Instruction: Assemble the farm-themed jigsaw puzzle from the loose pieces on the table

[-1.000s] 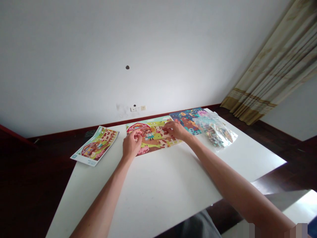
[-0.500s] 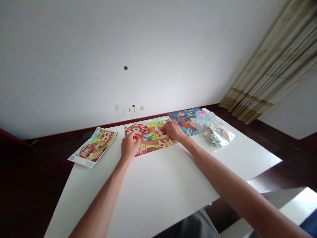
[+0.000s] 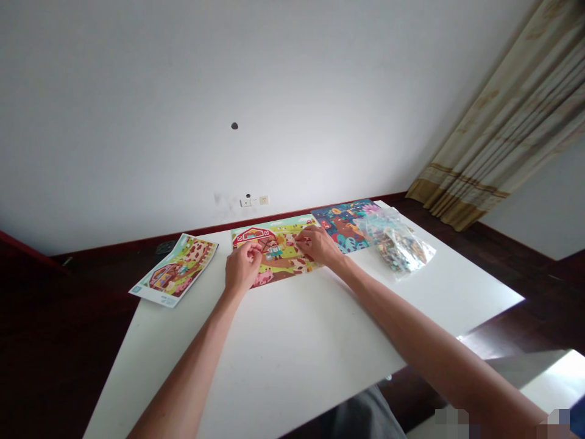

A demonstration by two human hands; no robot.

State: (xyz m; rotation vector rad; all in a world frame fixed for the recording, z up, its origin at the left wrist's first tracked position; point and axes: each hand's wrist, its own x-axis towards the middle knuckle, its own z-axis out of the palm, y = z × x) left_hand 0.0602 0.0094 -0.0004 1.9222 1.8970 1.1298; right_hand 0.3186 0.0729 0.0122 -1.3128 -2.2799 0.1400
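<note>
A colourful farm jigsaw puzzle (image 3: 276,266) with a red barn, cows and pigs lies at the far side of the white table (image 3: 292,347). Over its left edge, by the barn, is my left hand (image 3: 239,272), its fingers curled with thumb and forefinger together. My right hand (image 3: 320,247) rests over the right part of the puzzle, near the cows, with fingers bent and fingertips drawn together against it. Whatever either hand pinches is too small or hidden to make out.
A printed sheet (image 3: 176,274) with the same farm picture lies at the table's left edge, overhanging it. A dark blue picture puzzle (image 3: 340,222) adjoins the farm one on the right. A clear plastic bag of pieces (image 3: 402,247) partly covers it. The wall (image 3: 292,122) stands behind.
My right hand's fingers have drawn closer together and shifted slightly on the puzzle. My left hand looks nearly the same. The whole view has shifted slightly.
</note>
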